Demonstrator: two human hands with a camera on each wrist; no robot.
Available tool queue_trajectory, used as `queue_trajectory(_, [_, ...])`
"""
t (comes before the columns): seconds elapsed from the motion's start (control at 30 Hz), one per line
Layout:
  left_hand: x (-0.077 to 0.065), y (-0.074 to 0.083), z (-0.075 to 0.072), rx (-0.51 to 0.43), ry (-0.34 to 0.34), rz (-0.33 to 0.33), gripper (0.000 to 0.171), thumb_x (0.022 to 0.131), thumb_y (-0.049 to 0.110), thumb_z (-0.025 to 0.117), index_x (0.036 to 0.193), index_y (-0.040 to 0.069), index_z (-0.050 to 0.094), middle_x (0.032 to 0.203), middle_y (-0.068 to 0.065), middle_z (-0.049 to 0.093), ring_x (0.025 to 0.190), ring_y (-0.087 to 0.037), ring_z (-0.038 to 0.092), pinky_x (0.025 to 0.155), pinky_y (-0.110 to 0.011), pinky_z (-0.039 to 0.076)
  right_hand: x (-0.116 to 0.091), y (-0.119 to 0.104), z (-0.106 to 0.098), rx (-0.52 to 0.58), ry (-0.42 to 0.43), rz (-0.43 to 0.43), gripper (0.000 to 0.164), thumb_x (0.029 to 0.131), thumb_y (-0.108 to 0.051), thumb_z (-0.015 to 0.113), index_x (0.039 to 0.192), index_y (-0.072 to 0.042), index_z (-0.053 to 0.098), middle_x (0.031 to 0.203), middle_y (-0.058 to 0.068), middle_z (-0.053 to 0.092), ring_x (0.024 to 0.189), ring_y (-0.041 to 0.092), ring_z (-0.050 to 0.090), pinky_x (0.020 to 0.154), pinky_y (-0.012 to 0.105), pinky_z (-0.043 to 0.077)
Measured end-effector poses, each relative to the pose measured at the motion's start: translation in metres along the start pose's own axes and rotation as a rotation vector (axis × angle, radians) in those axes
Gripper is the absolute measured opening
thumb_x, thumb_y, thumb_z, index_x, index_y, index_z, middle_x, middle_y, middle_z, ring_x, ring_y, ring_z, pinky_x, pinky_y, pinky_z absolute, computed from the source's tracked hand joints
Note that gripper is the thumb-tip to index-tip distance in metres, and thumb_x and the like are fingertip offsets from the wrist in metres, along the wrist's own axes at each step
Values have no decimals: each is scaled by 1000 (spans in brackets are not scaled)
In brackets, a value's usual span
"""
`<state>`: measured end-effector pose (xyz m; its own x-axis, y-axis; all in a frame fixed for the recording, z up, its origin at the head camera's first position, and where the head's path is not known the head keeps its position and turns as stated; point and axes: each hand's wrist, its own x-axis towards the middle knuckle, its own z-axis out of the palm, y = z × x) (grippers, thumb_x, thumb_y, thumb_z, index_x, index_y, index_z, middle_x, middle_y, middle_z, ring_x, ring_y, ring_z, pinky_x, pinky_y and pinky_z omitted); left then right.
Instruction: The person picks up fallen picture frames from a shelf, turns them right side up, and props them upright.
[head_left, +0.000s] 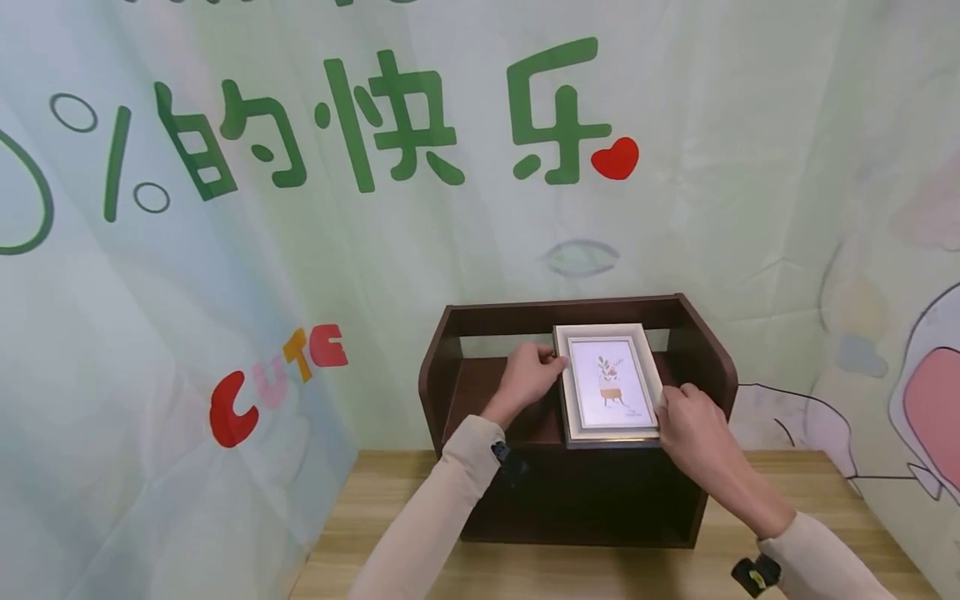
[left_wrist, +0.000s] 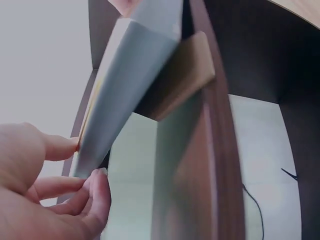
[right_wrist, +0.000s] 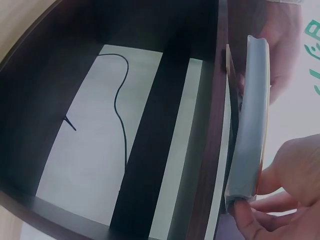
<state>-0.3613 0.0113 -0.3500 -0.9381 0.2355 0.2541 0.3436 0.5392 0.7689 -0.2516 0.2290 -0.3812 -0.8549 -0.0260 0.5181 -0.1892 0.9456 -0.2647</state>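
Between your hands, on the upper board of the dark shelf point(head_left: 697, 350), you are holding the white picture frame point(head_left: 609, 385) with its plant print, left hand point(head_left: 525, 379) and right hand point(head_left: 693, 429) pinching opposite edges, while your wrist cameras are showing only its grey side.
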Motion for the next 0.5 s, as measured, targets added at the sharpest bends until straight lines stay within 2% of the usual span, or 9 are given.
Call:
queue_trajectory(0.07, [0,3,-3,-28,9,15,26,95,24,65,77,6,66,61,1,45,56,-12,43,50,-24,34,0,0,-1,19,21,8,14,89,-3,64,94,11,63,75,15,55,65,22,45,55,32,38])
queue_trajectory(0.17, [1,8,-9,-68,39,37,21,93,22,67,96,2,73,73,-1,57,68,-12,54,57,-23,43,1,-2,-1,61,48,28,23,90,-5,65,105,12,63,79,17,58,66,23,46,55,31,39])
queue_trajectory(0.3, [1,15,-15,-108,87,53,36,91,20,70,122,3,69,95,-7,69,88,-17,67,70,-25,55,2,-4,1,104,90,34,29,92,-8,64,114,10,62,85,18,60,68,23,48,56,31,39])
queue_trajectory(0.5, [0,18,-20,-121,128,70,37,90,20,72,124,9,68,101,-7,71,93,-19,70,71,-25,58,3,-7,3,151,123,44,35,92,-6,64,122,11,59,93,23,61,72,25,50,58,33,43])
